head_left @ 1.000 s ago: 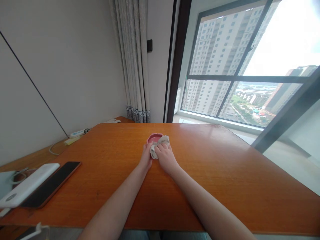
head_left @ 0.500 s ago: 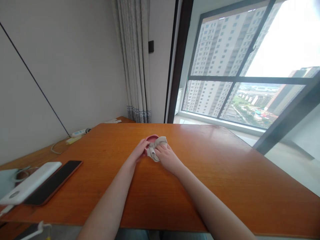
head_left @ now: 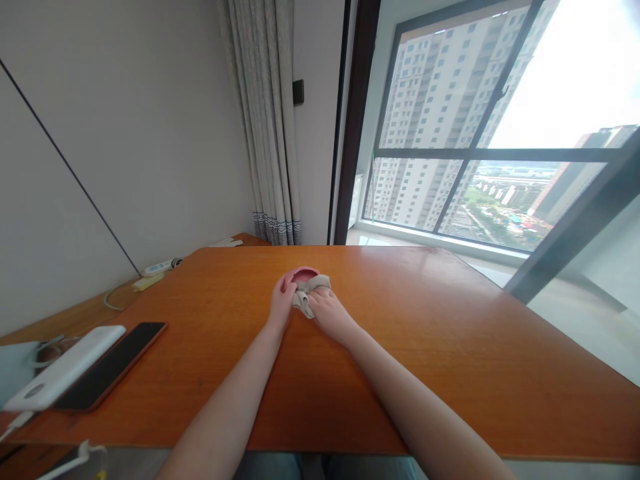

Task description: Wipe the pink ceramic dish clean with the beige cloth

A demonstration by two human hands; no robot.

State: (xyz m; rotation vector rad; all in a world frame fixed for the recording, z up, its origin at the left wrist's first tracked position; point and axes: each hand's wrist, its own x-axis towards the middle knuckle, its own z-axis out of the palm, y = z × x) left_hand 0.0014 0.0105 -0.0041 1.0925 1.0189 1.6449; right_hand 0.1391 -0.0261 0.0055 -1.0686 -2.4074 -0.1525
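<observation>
A small pink bowl-like dish (head_left: 304,273) is held over the middle of the table, its hollow partly covered by a cloth. My left hand (head_left: 283,301) is closed on the dish's left side, thumb near the rim. Bunched in my right hand (head_left: 329,312) is a light grey cloth (head_left: 303,301), pressed against the near right side of the dish. The fingertips of my right hand are partly hidden in the folds, and the lower part of the dish is out of sight behind the cloth and my left hand.
On the left of the wooden table (head_left: 430,373) lie a dark phone (head_left: 111,367) and a white power bank (head_left: 67,367) with a cable. A power strip (head_left: 158,267) sits by the wall. Beyond the table are a curtain (head_left: 273,127) and a window (head_left: 450,153).
My left hand has turned more upright around the dish, and the dish's rim has tilted. The cloth and my right hand have shifted slightly left. The camera view has moved a little.
</observation>
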